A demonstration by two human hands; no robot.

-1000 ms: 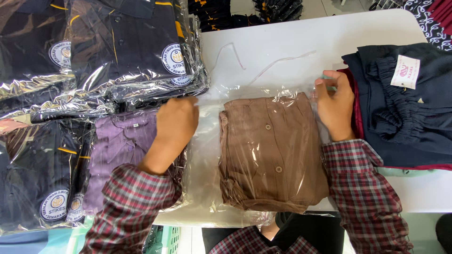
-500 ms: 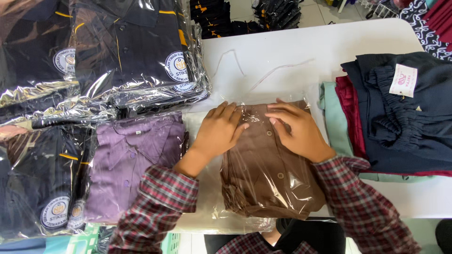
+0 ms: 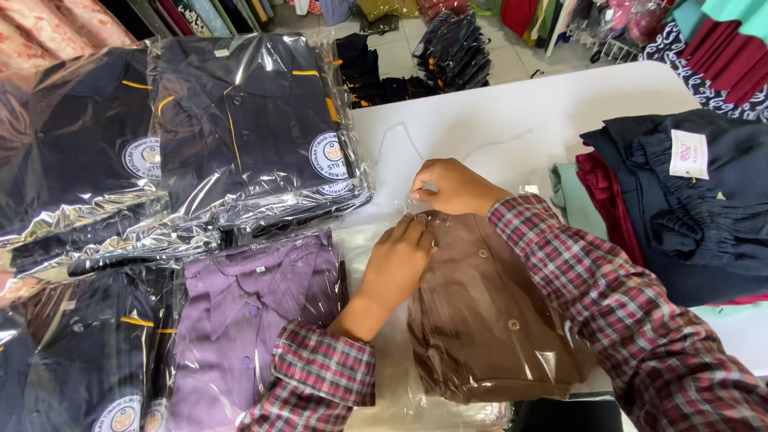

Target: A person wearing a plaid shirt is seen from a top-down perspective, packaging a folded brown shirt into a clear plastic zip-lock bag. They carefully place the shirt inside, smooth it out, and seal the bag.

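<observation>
A folded brown buttoned garment lies inside a clear plastic bag on the white table, in front of me. My left hand rests flat on the bag's upper left part, fingers pointing at the top edge. At that top edge my right hand pinches the clear plastic flap of the bag, fingers closed on it. Both arms wear red plaid sleeves, and the right sleeve covers part of the garment.
A bagged purple shirt lies just left of the brown one. Stacks of bagged navy shirts with round badges fill the left side. Folded dark blue, maroon and green clothes are piled at the right. More clothing hangs beyond the table.
Both hands moved from the bag's outer sides onto the garment, then up to its top edge, where the right hand took hold of the flap. The view shifted left.
</observation>
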